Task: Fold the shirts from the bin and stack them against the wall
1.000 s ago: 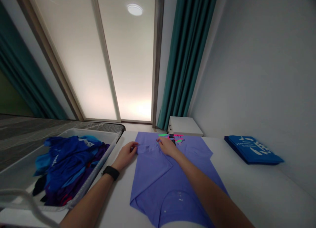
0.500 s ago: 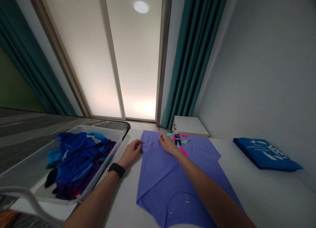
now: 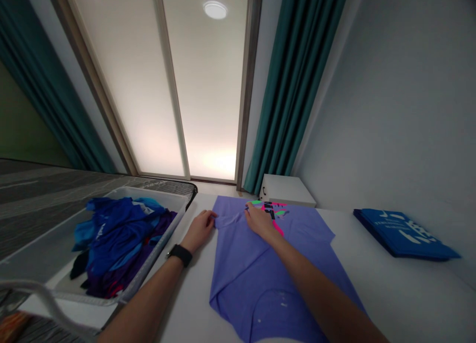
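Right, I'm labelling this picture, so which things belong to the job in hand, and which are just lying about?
In the job:
purple shirt
left hand, at its edge
right hand, on it
white table, beneath it

Apparently just about, untouched:
folded blue cloth
white tub of clothes
white cabinet

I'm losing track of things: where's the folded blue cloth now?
In the head view, the folded blue cloth lies toward the right of the white table, near the wall, right of the purple shirt.
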### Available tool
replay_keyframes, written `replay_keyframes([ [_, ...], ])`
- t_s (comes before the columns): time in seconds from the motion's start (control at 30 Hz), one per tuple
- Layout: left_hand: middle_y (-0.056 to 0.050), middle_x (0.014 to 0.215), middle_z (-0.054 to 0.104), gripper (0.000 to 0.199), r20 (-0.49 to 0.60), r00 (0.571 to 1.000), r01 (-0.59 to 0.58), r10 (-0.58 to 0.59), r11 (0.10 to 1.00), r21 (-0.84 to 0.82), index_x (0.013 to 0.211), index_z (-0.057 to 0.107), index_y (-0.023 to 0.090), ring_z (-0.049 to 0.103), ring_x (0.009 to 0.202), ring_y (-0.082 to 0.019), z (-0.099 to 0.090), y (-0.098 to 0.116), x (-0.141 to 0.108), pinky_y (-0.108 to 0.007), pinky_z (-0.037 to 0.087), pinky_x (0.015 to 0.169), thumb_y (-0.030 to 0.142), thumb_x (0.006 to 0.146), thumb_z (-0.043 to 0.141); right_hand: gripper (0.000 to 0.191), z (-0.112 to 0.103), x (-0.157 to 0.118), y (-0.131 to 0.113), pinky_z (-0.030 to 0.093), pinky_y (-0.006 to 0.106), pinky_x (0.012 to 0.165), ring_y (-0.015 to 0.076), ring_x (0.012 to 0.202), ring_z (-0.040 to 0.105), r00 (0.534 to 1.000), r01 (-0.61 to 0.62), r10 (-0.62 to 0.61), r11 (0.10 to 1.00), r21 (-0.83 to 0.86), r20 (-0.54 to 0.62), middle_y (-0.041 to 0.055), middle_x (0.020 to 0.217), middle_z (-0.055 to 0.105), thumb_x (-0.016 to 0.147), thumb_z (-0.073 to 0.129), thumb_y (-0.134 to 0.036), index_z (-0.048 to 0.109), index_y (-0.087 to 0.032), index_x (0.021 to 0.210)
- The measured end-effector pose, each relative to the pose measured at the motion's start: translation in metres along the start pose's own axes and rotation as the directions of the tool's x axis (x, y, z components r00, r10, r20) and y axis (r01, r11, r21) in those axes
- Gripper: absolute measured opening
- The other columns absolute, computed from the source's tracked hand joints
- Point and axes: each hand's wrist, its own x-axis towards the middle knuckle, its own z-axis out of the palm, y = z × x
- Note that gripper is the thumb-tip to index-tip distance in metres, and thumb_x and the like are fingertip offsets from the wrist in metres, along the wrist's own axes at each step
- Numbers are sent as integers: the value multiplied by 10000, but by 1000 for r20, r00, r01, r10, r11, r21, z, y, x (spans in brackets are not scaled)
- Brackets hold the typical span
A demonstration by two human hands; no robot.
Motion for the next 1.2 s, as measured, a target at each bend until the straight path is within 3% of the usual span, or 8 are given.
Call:
replay_keyframes([
  [0.13,-32,822,585,232,-1,1000,4,-4,1000,28,938,638,169,579,712,-160,0,-1,0,-272,451,672,132,828,437,438,-3,-10,2,428,306,914,215,1115,614,995,84,-83,996,-17,48,115,1223,650,939,423,-244,424,-211,1376],
  [0.3,-31,854,610,223,-18,1000,1,1,993,117,921,637,174,587,707,-151,-1,-2,-1,-257,431,666,98,830,448,458,-6,-15,1,454,341,872,233,1017,653,998,52,-48,996,-74,46,128,1130,689,927,364,-145,437,-180,1378],
  [0.43,-34,898,632,212,-2,1000,-11,11,978,210,916,636,179,602,729,-145,-1,-1,-1,-252,420,680,83,842,462,403,-11,-22,-10,394,383,986,253,1167,558,995,100,-100,988,-116,2,157,1225,628,929,342,-123,546,-163,1274],
  [0.63,-33,936,646,215,-9,1000,9,-7,967,253,919,631,189,616,756,-142,-1,2,-1,-254,420,701,93,886,442,545,6,-41,-32,179,417,1158,242,1410,283,935,354,-355,931,-87,-4,131,1525,358,988,313,-399,372,-126,1457],
  [0.93,-60,977,655,233,-26,1000,22,-12,894,447,975,647,201,620,928,-211,-5,10,-4,-334,435,812,128,901,439,745,23,-47,-27,31,466,1177,228,1468,116,984,171,-169,984,-40,62,103,1585,196,945,228,-602,235,-128,1521],
  [1.03,-90,1173,626,312,-31,993,-84,111,881,465,1192,600,212,574,1084,-231,-5,20,-8,-374,431,916,199,935,423,749,22,-47,-28,26,473,1177,232,1471,101,982,176,-172,983,-44,77,103,1588,182,942,244,-601,231,-127,1522],
  [1.13,-82,1418,499,429,64,968,-248,244,873,421,1380,474,228,456,1287,-229,1,30,-15,-396,358,1065,337,972,401,712,17,-45,-24,43,460,1180,219,1472,99,977,188,-184,982,-28,104,98,1592,163,959,228,-551,221,-117,1523],
  [1.2,-78,1511,399,510,146,957,-290,251,858,424,1439,411,232,363,1378,-239,8,32,-23,-419,287,1130,441,974,389,676,12,-46,-17,57,447,1183,205,1471,108,978,180,-176,983,-23,112,89,1594,152,973,200,-501,204,-112,1526],
])
